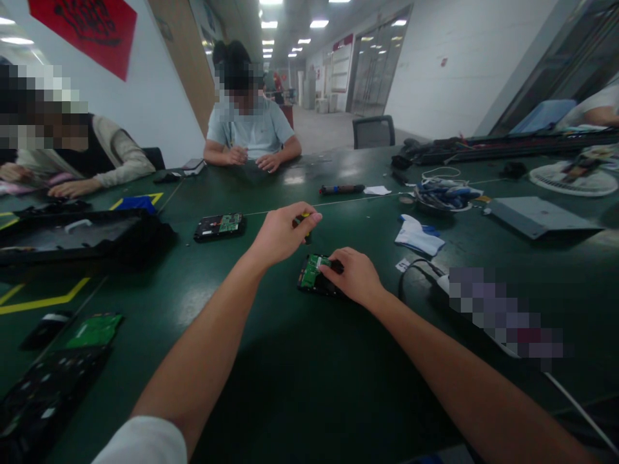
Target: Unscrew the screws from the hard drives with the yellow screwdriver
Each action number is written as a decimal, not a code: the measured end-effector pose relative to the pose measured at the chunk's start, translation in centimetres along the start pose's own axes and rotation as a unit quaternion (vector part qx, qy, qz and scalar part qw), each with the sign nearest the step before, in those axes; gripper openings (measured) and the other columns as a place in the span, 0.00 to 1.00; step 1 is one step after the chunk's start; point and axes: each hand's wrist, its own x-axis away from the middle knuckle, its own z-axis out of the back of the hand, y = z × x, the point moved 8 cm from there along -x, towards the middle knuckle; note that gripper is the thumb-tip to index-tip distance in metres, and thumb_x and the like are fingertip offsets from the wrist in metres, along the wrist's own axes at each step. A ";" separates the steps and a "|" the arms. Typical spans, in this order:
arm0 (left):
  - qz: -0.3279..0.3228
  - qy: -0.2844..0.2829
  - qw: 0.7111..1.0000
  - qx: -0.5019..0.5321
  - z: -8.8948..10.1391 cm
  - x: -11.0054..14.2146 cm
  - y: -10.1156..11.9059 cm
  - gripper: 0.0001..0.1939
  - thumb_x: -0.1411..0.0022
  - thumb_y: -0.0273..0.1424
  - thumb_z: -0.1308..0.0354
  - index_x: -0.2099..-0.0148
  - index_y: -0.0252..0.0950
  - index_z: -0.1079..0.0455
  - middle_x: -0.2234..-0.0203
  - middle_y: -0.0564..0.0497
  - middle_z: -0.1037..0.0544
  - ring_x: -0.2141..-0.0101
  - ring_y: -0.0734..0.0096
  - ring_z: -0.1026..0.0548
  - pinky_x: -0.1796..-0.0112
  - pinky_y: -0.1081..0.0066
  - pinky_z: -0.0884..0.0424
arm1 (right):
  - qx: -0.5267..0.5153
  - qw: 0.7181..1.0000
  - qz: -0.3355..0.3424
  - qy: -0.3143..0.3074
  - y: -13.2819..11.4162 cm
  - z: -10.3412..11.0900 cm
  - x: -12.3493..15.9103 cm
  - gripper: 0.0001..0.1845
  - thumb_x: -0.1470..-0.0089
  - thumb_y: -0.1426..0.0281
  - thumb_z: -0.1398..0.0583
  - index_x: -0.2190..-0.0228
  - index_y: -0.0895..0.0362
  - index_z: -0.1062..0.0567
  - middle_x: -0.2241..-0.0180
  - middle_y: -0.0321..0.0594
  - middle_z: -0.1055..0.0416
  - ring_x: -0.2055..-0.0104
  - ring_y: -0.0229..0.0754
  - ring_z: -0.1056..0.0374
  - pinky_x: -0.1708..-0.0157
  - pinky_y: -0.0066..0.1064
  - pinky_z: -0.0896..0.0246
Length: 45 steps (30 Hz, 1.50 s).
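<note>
A small hard drive with a green circuit board (311,273) lies on the dark green table (300,374) in front of me. My right hand (354,275) rests on its right side, fingers curled over the edge and holding it down. My left hand (283,233) hovers just above and behind it, closed around a small screwdriver (304,227) with a yellow and black handle, tip pointing down toward the drive.
A second hard drive (220,226) lies further left. Black trays (72,232) and a loose green board (95,330) sit at my left. A white and blue glove (417,235), a bowl of tools (443,195), a grey panel (534,216) and a cable are at right. Two people sit across the table.
</note>
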 end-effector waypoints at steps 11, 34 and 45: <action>-0.021 0.012 1.000 0.006 -0.2 -0.1 0.1 0.10 0.31 0.37 0.45 0.60 0.37 0.28 0.69 0.50 0.20 0.70 0.70 0.27 0.66 0.69 0.32 | -0.033 0.990 0.133 0.027 -1.3 0.1 -0.2 0.09 0.37 0.68 0.34 0.56 0.56 0.21 0.54 0.47 0.24 0.50 0.53 0.31 0.51 0.44 0.37; 0.193 -0.032 0.887 0.418 -2.9 0.4 -1.9 0.08 0.41 0.35 0.42 0.61 0.38 0.32 0.68 0.48 0.23 0.68 0.67 0.23 0.76 0.73 0.31 | -0.068 0.979 0.193 -0.019 -2.6 0.4 0.5 0.13 0.31 0.66 0.42 0.61 0.53 0.17 0.55 0.46 0.20 0.51 0.49 0.27 0.49 0.45 0.36; 0.233 -0.003 0.897 0.377 -2.2 0.5 -2.3 0.06 0.41 0.33 0.43 0.65 0.36 0.28 0.70 0.46 0.24 0.69 0.67 0.26 0.76 0.73 0.31 | -0.078 0.977 0.199 -0.014 -2.7 0.6 0.5 0.13 0.32 0.64 0.41 0.61 0.55 0.17 0.56 0.47 0.21 0.52 0.50 0.27 0.50 0.45 0.36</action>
